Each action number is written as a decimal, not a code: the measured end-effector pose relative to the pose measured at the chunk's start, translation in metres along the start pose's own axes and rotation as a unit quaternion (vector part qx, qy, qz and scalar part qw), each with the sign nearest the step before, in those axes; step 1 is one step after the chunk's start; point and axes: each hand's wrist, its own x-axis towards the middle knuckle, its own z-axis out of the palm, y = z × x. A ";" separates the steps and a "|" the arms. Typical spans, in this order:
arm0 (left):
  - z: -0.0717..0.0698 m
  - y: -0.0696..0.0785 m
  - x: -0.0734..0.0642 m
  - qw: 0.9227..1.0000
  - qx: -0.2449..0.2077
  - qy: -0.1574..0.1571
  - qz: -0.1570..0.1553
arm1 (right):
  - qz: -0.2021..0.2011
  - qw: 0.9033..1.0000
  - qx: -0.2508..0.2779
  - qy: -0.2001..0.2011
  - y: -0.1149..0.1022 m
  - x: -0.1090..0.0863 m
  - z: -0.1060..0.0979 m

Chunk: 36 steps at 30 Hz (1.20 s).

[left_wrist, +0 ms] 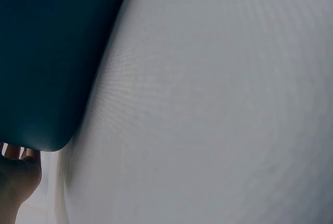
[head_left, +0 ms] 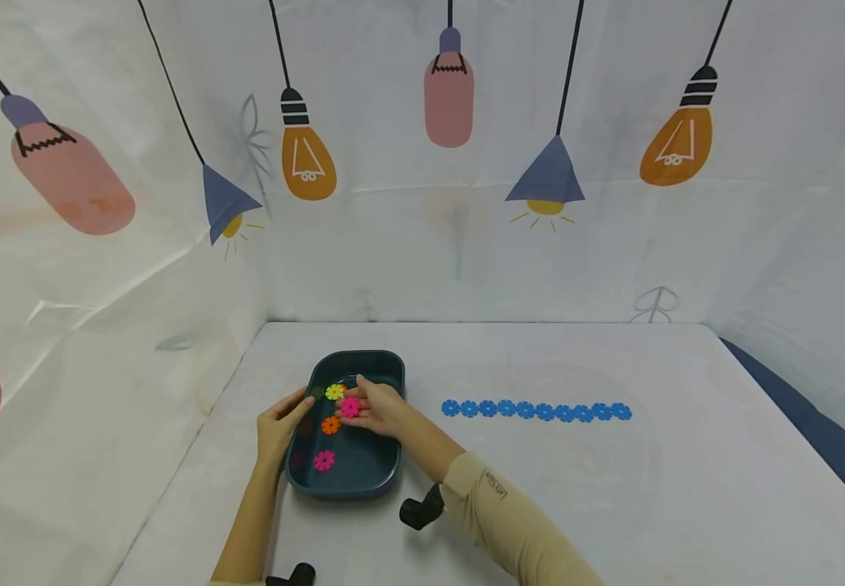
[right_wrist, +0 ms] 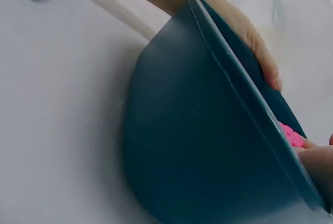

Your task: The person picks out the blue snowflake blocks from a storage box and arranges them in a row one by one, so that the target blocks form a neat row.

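Observation:
My left hand (head_left: 279,423) grips the left rim of a dark teal tray (head_left: 361,482), its thumb over the edge. In the right wrist view, that thumb (right_wrist: 274,81) shows at the far rim. Over the inside of the tray, my right hand (head_left: 381,407) holds a pink flower-shaped piece (head_left: 350,407) at its fingers. Below it in the tray lie a yellow flower piece (head_left: 334,391), an orange one (head_left: 330,426) and another pink one (head_left: 324,461). The tray wall (left_wrist: 47,68) fills the upper left of the left wrist view.
Right of the tray, a row of several blue flower pieces (head_left: 527,410) lies across the white table (head_left: 540,505). A white sheet (head_left: 393,244) printed with lamps hangs behind. Black wrist devices (head_left: 422,508) sit by both forearms.

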 end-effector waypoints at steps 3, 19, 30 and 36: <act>0.000 0.002 -0.002 1.000 -0.001 0.001 0.001 | 0.010 1.000 -0.012 0.005 0.000 0.000 0.000; 0.000 -0.019 0.010 1.000 0.008 0.018 0.010 | -0.043 0.988 -0.076 0.131 0.001 -0.006 0.003; -0.002 -0.018 0.009 1.000 0.021 0.020 0.003 | -0.083 0.994 -0.042 0.060 -0.015 -0.029 -0.006; 0.001 -0.017 0.011 1.000 0.016 0.016 0.019 | -0.104 0.993 0.007 0.054 -0.024 -0.044 -0.030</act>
